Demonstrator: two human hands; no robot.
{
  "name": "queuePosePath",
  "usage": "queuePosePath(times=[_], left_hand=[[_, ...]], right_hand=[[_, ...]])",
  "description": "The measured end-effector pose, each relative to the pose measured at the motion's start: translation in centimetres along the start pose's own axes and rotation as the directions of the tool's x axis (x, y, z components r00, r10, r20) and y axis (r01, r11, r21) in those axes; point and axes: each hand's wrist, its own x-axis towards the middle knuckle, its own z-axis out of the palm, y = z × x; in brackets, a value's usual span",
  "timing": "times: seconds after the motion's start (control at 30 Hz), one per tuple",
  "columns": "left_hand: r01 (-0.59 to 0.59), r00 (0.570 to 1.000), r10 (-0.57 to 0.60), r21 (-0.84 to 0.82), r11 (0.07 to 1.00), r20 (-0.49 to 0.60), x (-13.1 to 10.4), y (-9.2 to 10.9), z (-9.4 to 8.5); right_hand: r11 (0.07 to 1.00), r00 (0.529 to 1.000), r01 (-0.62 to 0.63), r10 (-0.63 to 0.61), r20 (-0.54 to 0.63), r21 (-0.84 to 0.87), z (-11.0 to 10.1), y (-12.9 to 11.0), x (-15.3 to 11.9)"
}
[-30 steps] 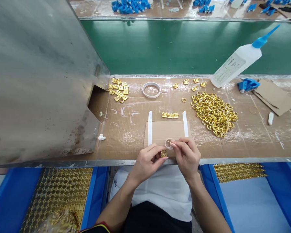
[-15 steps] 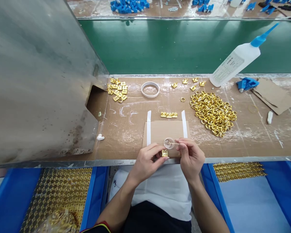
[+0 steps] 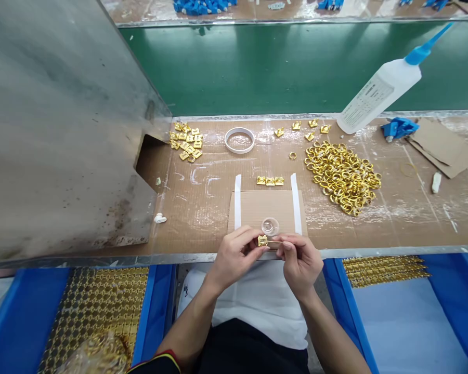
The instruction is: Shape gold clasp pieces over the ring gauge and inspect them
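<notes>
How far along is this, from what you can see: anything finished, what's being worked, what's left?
Possibly done: the row of three gold pieces beyond the cardboard pad. In hand: the left hand holds a gold piece; the right hand holds a thin stick against it. Probably left: the ring pile. The left-side cluster could be either.

1. A cardboard sheet [image 3: 265, 205] lies on the near middle of the brown-covered table [image 3: 195, 213].
2. Gold pieces [image 3: 185, 145] cluster far left.
3. Gold rings [image 3: 343, 176] heap right, a white bottle [image 3: 378, 96] beyond.
</notes>
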Motion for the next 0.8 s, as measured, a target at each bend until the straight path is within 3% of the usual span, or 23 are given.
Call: queuePosePath(times=[0.8], left_hand=[[-0.053, 0.998, 0.054, 0.09, 0.995, -0.013, -0.16, -0.22, 0.27]], right_hand=[[0.996, 0.994, 0.06, -0.053, 0.099, -0.069, -0.06, -0.48, 0.66]])
